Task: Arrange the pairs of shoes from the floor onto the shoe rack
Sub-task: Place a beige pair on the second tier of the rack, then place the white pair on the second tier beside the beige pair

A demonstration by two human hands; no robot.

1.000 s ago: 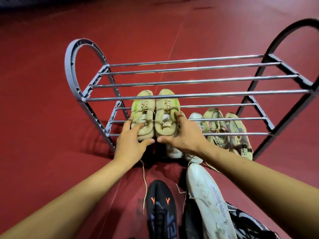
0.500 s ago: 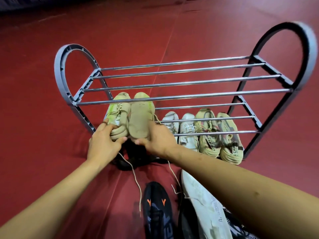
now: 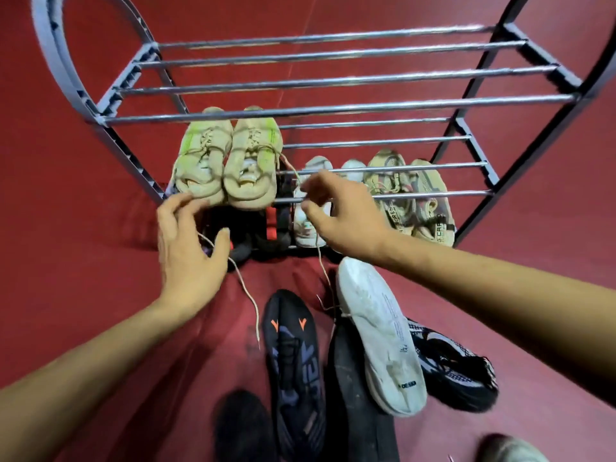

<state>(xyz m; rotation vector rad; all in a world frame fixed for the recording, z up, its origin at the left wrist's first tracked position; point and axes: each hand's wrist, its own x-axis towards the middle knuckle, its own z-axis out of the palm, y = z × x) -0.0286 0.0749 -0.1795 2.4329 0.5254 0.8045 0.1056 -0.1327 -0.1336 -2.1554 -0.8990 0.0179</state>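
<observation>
A beige and green pair of sneakers (image 3: 230, 161) rests side by side on the lower shelf of the grey shoe rack (image 3: 333, 108), at its left end. My left hand (image 3: 190, 245) hovers just in front of the left shoe's heel with fingers spread, holding nothing. A loose lace runs under it to the floor. My right hand (image 3: 336, 211) is in front of the shelf to the right of the pair, its fingertips pinching the right shoe's lace (image 3: 293, 171). A white pair (image 3: 310, 221) and a tan pair (image 3: 410, 198) stand further right.
On the red floor in front of the rack lie a black shoe with orange marks (image 3: 293, 361), a white shoe sole-up (image 3: 380, 331), a black and white knit shoe (image 3: 456, 371) and dark shoes under the rack (image 3: 246, 241). The rack's upper shelf holds nothing.
Both hands have let go of the beige pair, which now sits flat on the lower shelf. My hands drew back toward me, and my head moved closer to the rack.
</observation>
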